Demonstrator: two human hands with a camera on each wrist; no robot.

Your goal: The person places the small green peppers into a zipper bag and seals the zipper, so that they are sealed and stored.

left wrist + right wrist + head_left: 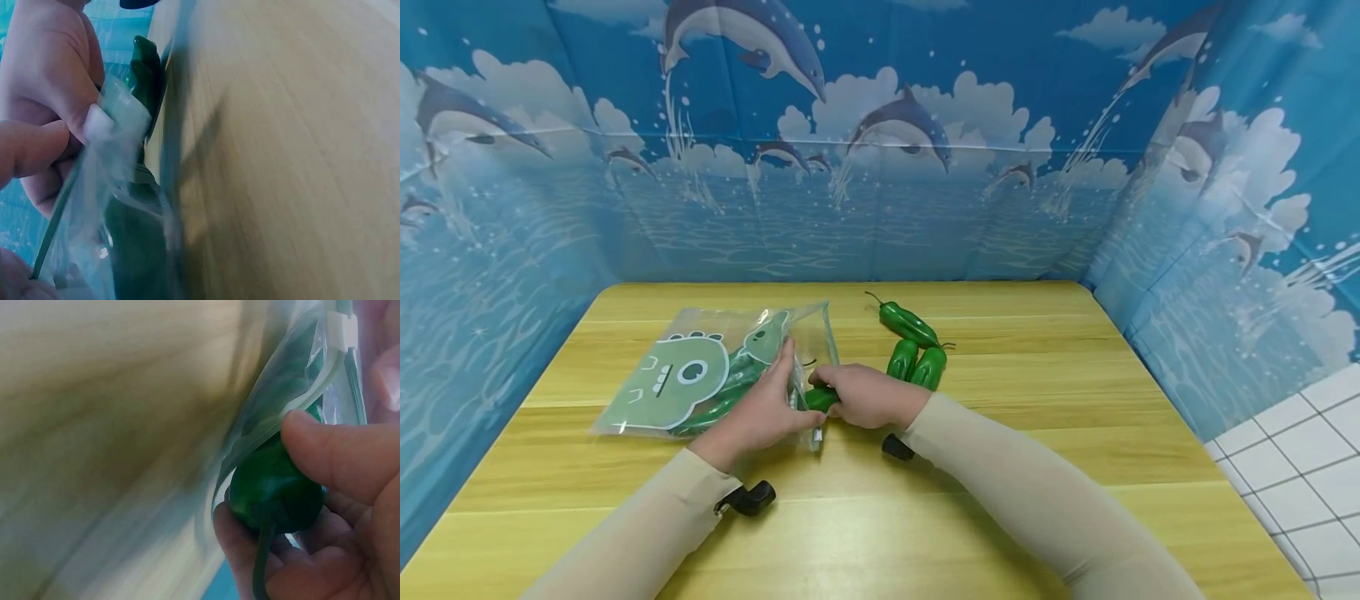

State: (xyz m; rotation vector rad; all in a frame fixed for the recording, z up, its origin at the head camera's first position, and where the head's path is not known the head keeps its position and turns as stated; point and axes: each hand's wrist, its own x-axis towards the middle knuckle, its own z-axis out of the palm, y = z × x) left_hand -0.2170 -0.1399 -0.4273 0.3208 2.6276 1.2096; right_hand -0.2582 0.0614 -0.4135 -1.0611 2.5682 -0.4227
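Note:
A clear zip bag (700,315) with a green cartoon dinosaur print lies on the table, several green peppers (703,419) showing through it. My left hand (762,408) rests on the bag near its mouth, fingers spread and thumb extended. Its hidden fingers cannot be made out. At the gaping mouth, my right hand (868,396) grips a green pepper (275,487) between thumb and fingers. In the right wrist view the pepper's stem points back toward the palm, and its far end is inside the mouth. A white slider (342,331) sits on the bag's rim.
Three more peppers lie beyond my right hand: a long one (908,323) at the back and two shorter-looking ones (902,358) nearer, partly behind the hand. The wooden table (1037,350) ends at a dolphin-print curtain (880,217). Black wrist devices (754,498) sit under both sleeves.

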